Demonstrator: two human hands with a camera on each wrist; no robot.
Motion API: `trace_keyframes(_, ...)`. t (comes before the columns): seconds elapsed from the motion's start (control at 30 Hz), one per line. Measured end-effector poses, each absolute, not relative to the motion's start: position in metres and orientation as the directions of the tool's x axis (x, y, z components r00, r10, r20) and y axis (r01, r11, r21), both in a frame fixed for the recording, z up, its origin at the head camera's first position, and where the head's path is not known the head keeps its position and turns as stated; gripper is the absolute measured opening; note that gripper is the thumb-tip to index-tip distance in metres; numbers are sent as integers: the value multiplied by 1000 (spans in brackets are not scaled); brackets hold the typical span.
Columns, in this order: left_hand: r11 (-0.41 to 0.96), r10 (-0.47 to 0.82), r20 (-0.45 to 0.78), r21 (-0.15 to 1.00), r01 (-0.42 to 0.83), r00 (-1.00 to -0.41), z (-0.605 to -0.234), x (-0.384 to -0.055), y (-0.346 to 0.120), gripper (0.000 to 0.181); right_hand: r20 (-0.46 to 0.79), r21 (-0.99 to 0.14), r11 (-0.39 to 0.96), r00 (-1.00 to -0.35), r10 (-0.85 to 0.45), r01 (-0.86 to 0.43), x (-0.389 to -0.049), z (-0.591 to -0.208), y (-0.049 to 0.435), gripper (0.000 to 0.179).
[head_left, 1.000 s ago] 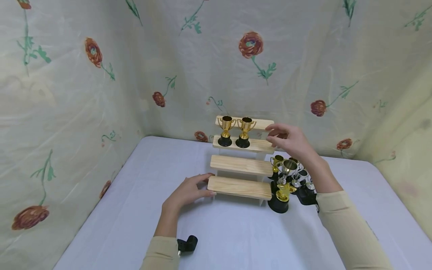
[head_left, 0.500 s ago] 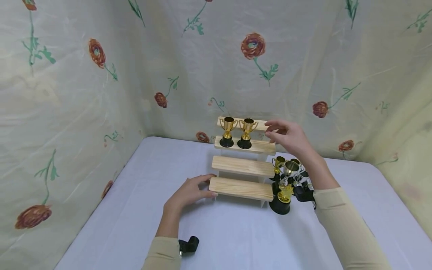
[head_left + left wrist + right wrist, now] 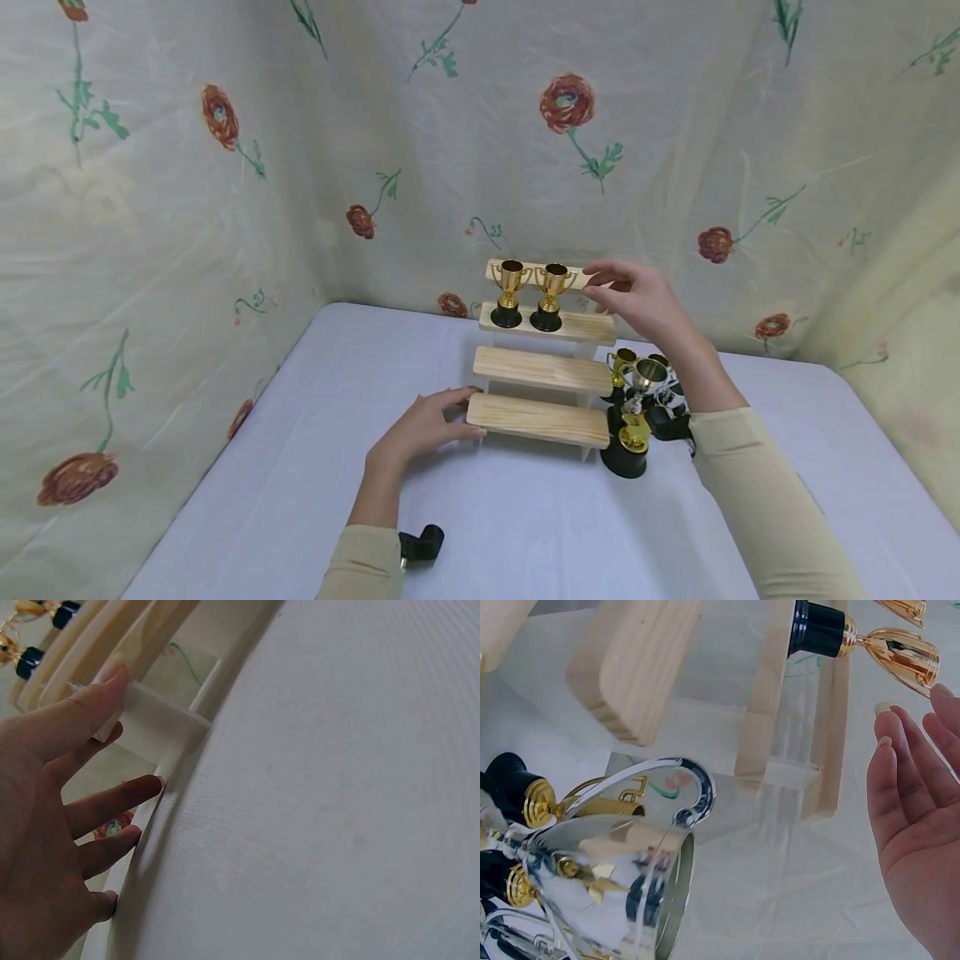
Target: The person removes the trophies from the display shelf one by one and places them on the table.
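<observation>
Landmark: wooden shelf stand (image 3: pixel 537 417), 4 steps, lowest at the near side.

Left hand (image 3: pixel 427 423) is at the left end of the shelf stand's lowest step. Thumb (image 3: pixel 82 709) at the near corner, index at the far corner, pinching the board end between them. Other 3 fingers spread apart below it.

Right hand (image 3: pixel 633 296) is raised at the right end of the shelf stand's upper 2 steps, just beside the cups. Fingers slightly bent, thumb apart, no grip on anything. Can't tell if the tips touch a cup handle.

2 gold cups on black bases, both upright on step 3 of the shelf stand, counting from the bottom: left gold cup (image 3: pixel 511 277) towards the step's left end, right gold cup (image 3: pixel 555 279) near its middle. Just beside each other.

Right of the shelf stand, a cluster on the worktop (image 3: pixel 555 525): gold trophy (image 3: pixel 634 437) by the lowest step, silver cup (image 3: pixel 648 373) beyond it, small gold cup (image 3: pixel 622 360) by step 2. More pieces there, partly hidden by the right arm and its black wrist device (image 3: pixel 666 423).

Behind the shelf stand: flower-print curtain (image 3: pixel 450 125).
</observation>
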State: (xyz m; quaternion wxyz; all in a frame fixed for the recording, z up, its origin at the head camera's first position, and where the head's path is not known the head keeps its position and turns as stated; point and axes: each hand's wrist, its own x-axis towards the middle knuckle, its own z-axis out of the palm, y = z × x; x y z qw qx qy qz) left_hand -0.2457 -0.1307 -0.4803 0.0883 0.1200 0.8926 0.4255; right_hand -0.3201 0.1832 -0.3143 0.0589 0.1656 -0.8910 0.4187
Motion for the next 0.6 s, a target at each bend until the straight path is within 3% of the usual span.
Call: trace_keyframes(0.6,622,289,-66,771,135,-955,-481,-247,-131,69,280,-724,568,-919,-278,-392,-324,-313,170,35)
